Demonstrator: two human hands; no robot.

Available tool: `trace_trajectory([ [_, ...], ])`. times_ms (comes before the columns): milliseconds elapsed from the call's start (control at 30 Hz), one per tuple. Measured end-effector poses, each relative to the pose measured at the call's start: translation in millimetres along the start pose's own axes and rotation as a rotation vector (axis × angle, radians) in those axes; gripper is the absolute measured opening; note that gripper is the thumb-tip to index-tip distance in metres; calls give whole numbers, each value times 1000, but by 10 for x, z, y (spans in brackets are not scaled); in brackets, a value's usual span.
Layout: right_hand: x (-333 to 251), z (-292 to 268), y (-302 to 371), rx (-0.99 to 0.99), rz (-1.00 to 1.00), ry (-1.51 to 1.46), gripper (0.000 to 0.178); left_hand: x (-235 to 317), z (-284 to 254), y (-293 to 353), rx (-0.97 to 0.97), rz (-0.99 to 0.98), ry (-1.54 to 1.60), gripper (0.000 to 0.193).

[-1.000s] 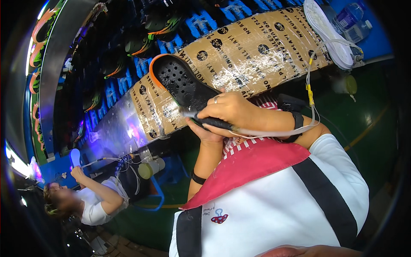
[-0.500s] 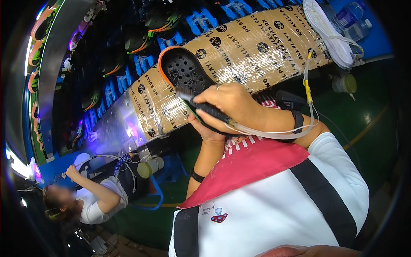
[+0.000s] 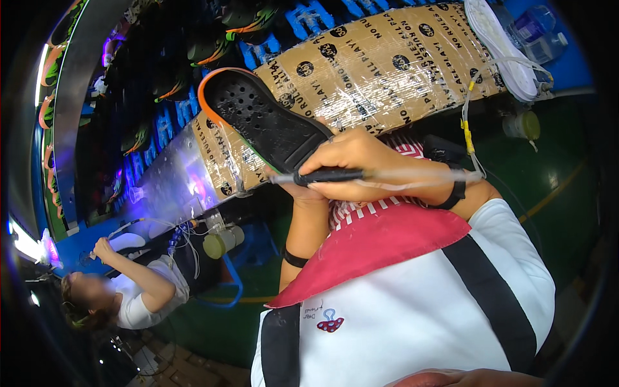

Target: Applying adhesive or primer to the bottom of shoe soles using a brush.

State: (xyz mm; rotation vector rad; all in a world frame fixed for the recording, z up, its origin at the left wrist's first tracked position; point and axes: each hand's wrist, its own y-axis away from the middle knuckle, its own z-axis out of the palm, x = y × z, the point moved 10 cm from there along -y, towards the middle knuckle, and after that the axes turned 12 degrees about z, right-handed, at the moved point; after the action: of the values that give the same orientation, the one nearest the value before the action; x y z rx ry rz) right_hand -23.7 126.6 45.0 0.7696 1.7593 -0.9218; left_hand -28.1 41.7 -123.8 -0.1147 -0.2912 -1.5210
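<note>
A black shoe sole [image 3: 248, 113], dotted with round holes and edged in orange and green, lies tilted over the cardboard-covered bench edge. Its rounder end points to the far left. My left hand [image 3: 304, 191] grips the nearer end from below, mostly hidden behind the sole and my other hand. My right hand [image 3: 353, 158] is closed around the black handle of a tube-fed brush [image 3: 332, 175]. The brush tip sits at the sole's near edge, beside my left hand; whether it touches is unclear. A clear tube runs from the handle along my right forearm.
Brown printed cardboard [image 3: 367, 64] under shiny film covers the bench. White soles [image 3: 506, 55] and plastic bottles [image 3: 538, 32] are at the far right. Blue racks [image 3: 303, 19] with dark shoe parts line the back. Another person [image 3: 138, 290] works at the left. A lidded pot [image 3: 521, 126] hangs right.
The sole has shifted left and shows more of its length. My right hand has turned the brush nearly level, and its tip has moved from the sole's surface down toward the near edge.
</note>
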Motion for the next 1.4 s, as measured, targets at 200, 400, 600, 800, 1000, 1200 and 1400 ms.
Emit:
trace_trajectory([
  [200,140,-119,54,87,188,-58,21,147,363,-162,-150,42,-18,85],
  [400,66,23,92,-175,208,-185,22,242,493,-142,-229,32,176,77],
  [600,96,34,119,-167,115,-14,22,328,723,-145,-488,-59,61,73],
  [800,52,-19,126,-172,144,-98,21,489,655,-198,-454,-99,-154,101],
  [1000,55,162,198,-347,48,6,22,762,442,-318,-246,110,-405,97],
  [1200,91,81,192,-214,-2,99,23,673,459,-361,-125,-15,-384,58],
  [1400,28,156,225,-399,-3,9,22,583,533,-366,-159,-224,-417,53],
])
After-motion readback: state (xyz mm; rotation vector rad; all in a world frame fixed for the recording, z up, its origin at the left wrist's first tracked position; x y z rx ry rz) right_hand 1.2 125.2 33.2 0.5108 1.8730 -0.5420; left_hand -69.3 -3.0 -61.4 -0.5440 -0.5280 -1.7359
